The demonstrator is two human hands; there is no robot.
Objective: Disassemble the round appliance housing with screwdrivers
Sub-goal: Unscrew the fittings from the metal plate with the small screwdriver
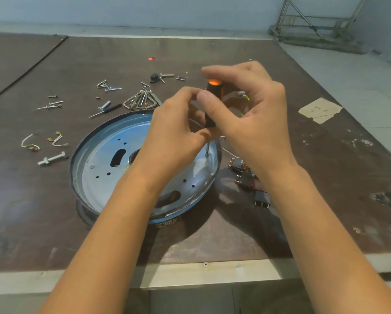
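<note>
We hold the screwdriver (210,120) nearly upright, handle (215,87) up, tip down on the right side of the round housing (103,155), which lies flat on the table (326,177). Fingers of our left hand (176,128) and right hand (253,109) curl round the handle.

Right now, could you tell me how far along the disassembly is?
Done: loose screws and switch parts lie on the table. In hand: left hand and right hand hold the screwdriver upright on the housing. Left: at least one screw beside the left slot.

Torn paper scrap (319,109) right on table (235,234); red fragment (151,58) far side; metal frame (312,21) beyond.
</note>
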